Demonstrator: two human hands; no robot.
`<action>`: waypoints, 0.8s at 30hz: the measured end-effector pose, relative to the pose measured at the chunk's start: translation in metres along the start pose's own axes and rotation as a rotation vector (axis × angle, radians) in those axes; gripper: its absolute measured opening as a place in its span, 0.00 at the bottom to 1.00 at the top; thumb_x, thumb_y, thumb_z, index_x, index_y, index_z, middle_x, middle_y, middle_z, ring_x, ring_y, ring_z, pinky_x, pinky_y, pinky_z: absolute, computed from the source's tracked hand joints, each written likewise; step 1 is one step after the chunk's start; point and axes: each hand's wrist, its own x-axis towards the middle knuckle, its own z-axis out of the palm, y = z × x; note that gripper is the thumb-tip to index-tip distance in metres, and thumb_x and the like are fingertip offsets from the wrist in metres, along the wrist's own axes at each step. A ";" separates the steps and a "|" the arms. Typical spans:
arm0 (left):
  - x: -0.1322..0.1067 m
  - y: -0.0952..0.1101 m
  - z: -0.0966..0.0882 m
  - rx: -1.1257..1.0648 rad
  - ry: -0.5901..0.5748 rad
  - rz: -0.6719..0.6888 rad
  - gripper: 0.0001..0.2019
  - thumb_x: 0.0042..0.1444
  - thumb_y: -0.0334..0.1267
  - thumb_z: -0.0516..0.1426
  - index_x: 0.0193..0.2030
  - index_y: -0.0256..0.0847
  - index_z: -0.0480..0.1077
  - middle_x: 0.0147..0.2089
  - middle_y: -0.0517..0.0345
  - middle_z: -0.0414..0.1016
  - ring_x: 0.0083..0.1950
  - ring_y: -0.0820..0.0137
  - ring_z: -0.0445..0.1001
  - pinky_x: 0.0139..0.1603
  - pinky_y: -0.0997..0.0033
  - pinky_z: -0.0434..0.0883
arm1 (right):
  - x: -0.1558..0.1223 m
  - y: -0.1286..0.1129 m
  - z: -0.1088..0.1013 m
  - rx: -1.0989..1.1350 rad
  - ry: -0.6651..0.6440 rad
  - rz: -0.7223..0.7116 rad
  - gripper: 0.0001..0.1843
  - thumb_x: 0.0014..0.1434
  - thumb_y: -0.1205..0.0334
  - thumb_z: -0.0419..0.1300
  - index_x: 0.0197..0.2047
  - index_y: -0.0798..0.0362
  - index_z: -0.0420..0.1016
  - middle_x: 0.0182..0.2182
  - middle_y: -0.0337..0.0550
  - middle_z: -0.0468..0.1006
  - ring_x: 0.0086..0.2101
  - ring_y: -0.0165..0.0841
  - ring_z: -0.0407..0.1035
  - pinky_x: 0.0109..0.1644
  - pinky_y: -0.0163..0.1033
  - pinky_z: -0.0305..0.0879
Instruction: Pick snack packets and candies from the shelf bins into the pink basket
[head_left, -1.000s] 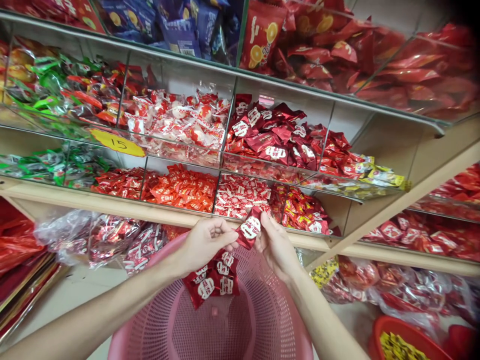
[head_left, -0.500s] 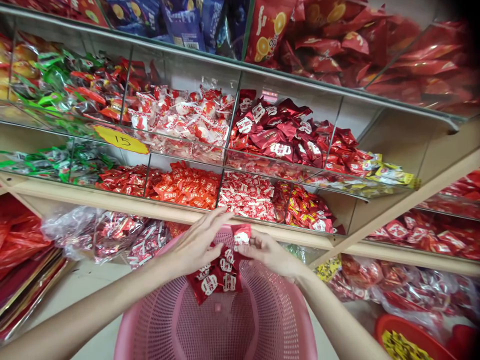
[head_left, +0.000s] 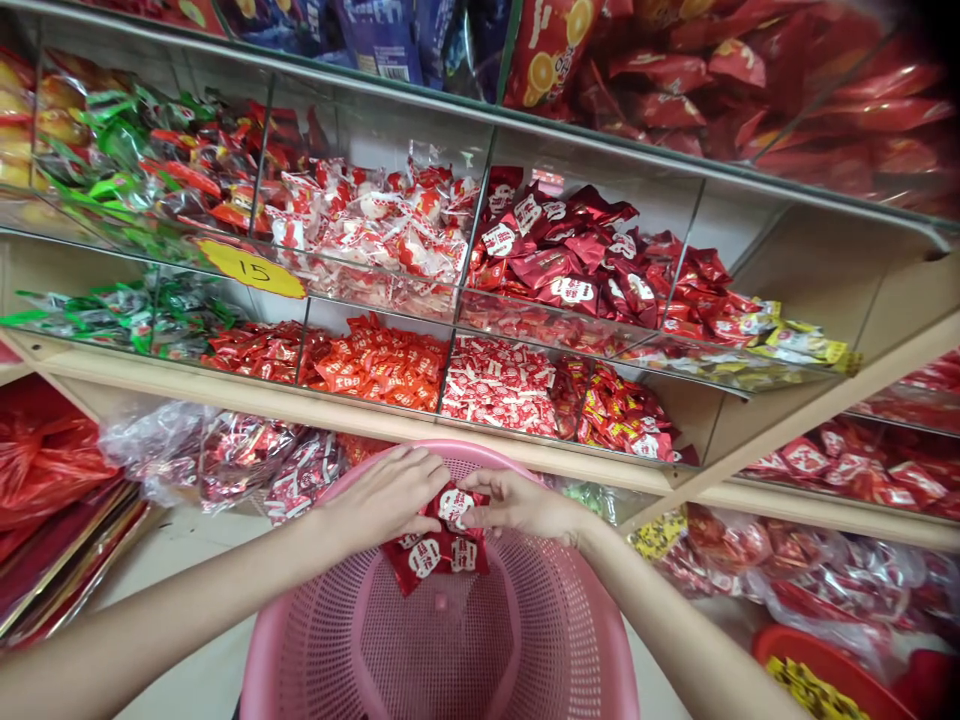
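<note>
A pink perforated plastic basket (head_left: 592,640) stands below me. Several dark red wrapped candies (head_left: 426,556) with white printed labels lie against its far side. My right hand (head_left: 529,508) reaches in from the right, thumb and fingers closed on one wrapped candy (head_left: 455,507) above the others. From the left, my left hand (head_left: 394,490) has its fingers bent over the same candy's left edge, its thumb low beside the pile. Parts of the candies are hidden under both hands.
Ahead, a shelf (head_left: 405,428) with clear dividers holds many wrapped candies, with a yellow price tag (head_left: 251,268) reading 15. Bagged candies (head_left: 255,455) lie beneath it. At lower right sits a red tub (head_left: 776,650) of yellow packets; at left, a red plastic bag (head_left: 45,450).
My right hand has lowered the candy it held up onto the pile. My left hand's stretched fingers have bent down to meet it. The view has shifted slightly.
</note>
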 end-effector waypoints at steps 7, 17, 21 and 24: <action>-0.004 -0.001 0.024 -0.069 -0.037 -0.033 0.24 0.55 0.44 0.59 0.56 0.36 0.61 0.55 0.45 0.68 0.56 0.58 0.67 0.55 0.60 0.65 | 0.011 0.007 -0.001 0.014 0.064 -0.037 0.25 0.39 0.48 0.70 0.37 0.54 0.72 0.28 0.34 0.74 0.28 0.27 0.65 0.34 0.36 0.61; -0.016 -0.025 0.007 -0.046 -0.096 -0.317 0.25 0.59 0.43 0.51 0.60 0.33 0.60 0.43 0.43 0.75 0.45 0.56 0.74 0.42 0.61 0.69 | 0.005 0.021 0.019 -0.724 -0.187 0.152 0.10 0.57 0.59 0.55 0.31 0.55 0.73 0.21 0.37 0.70 0.23 0.28 0.64 0.26 0.33 0.58; -0.016 -0.021 0.006 -0.088 -0.127 -0.358 0.25 0.58 0.45 0.50 0.59 0.34 0.61 0.39 0.45 0.76 0.40 0.55 0.76 0.38 0.62 0.68 | 0.011 0.026 0.039 -0.826 -0.344 0.147 0.07 0.51 0.65 0.61 0.35 0.53 0.76 0.25 0.39 0.74 0.27 0.33 0.67 0.29 0.35 0.58; -0.015 -0.013 0.009 -0.147 -0.131 -0.376 0.19 0.56 0.45 0.51 0.49 0.36 0.68 0.38 0.47 0.76 0.40 0.56 0.75 0.37 0.62 0.69 | 0.016 0.023 0.049 -0.870 -0.345 0.137 0.18 0.50 0.66 0.61 0.46 0.49 0.73 0.34 0.41 0.77 0.31 0.34 0.68 0.31 0.34 0.60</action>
